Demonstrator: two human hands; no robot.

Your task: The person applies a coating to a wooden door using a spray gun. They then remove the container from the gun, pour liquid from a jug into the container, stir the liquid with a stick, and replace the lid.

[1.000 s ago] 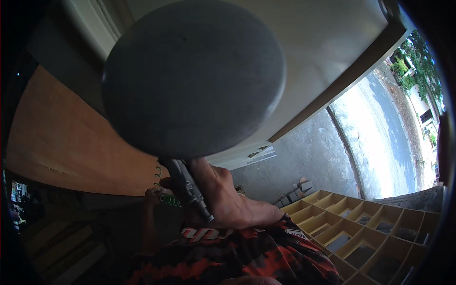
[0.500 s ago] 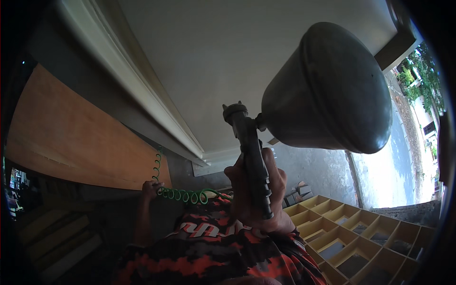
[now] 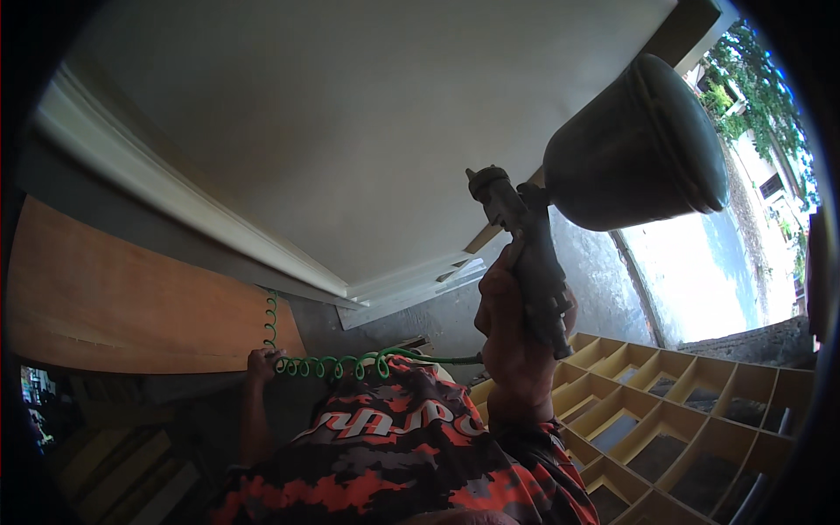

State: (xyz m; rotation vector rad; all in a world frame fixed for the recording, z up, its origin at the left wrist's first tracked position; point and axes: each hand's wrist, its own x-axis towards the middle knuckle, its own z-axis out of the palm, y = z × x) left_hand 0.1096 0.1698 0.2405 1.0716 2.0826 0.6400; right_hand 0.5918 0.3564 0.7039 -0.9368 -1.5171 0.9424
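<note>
My right hand (image 3: 507, 332) is wrapped round a dark metal spray gun (image 3: 538, 267), raised with its large cup (image 3: 634, 149) jutting to the right and its nozzle up and toward the left. A green coiled hose (image 3: 332, 367) runs from the grip across my torso. Low on the left, my left hand (image 3: 262, 364) is closed on that hose, where a further length of coil hangs beside it. Above the gun is a broad pale painted panel (image 3: 341, 131), with a white moulded strip (image 3: 192, 210) along its left side.
An unpainted plywood board (image 3: 131, 306) lies at the left, behind the hose. A yellowish wooden grid of compartments (image 3: 652, 394) stands at the lower right. Beyond it are concrete ground (image 3: 586, 262), a sunlit road, trees (image 3: 752, 96) and a building at the right.
The spray gun and my right hand have swung right, uncovering the panel and nozzle; the cup has turned from bottom-on to side view and risen slightly. My left hand still grips the hose.
</note>
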